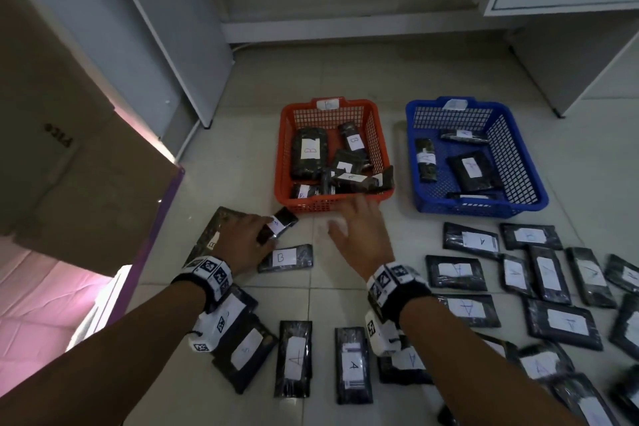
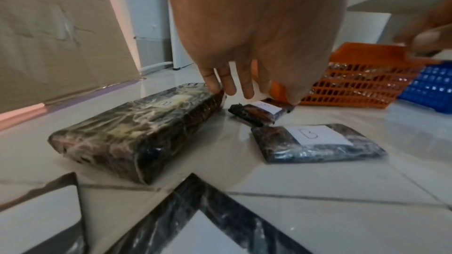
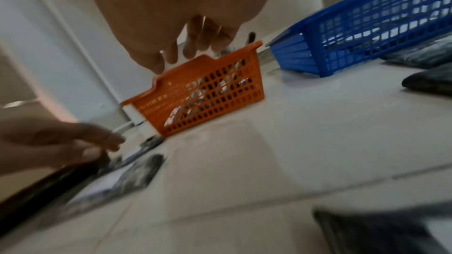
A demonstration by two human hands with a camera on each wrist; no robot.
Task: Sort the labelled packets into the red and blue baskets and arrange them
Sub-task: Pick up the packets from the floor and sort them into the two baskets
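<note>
A red basket (image 1: 284, 156) with several B packets and a blue basket (image 1: 411, 149) with several A packets stand side by side on the tiled floor. My left hand (image 1: 266, 232) hangs over a small black packet (image 1: 281, 223) in front of the red basket. Its fingers (image 2: 212, 84) are nearly straight, one touching the far end of a big wrapped B packet (image 2: 137, 128). Another B packet (image 2: 315, 142) lies just beside it. My right hand (image 1: 349, 218) hovers empty with fingers spread at the red basket's near rim (image 3: 208, 99).
Several black A packets (image 1: 470, 240) lie scattered on the floor at the right and near me. A cardboard box (image 1: 69, 149) stands at the left. White cabinets (image 1: 166, 45) rise behind the baskets.
</note>
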